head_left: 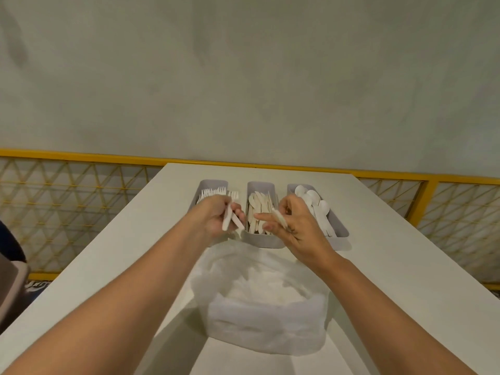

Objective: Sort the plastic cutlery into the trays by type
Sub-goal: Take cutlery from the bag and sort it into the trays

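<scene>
We see left hand (215, 219) gripping a fork (227, 220) over fork tray (213, 182) at 11 o'clock, right hand (297, 231) pinching a white piece (279, 218) over knife tray (263, 241) at 12, cutlery bag (265, 320) at 6.

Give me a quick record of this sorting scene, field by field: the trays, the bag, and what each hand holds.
left tray: forks
middle tray: knives
right tray: spoons
plastic bag: unsorted white cutlery, nearest the person
left hand: grips two white pieces, one a fork, by the left tray
right hand: pinches one white piece, type unclear, near the middle tray
table: white
</scene>
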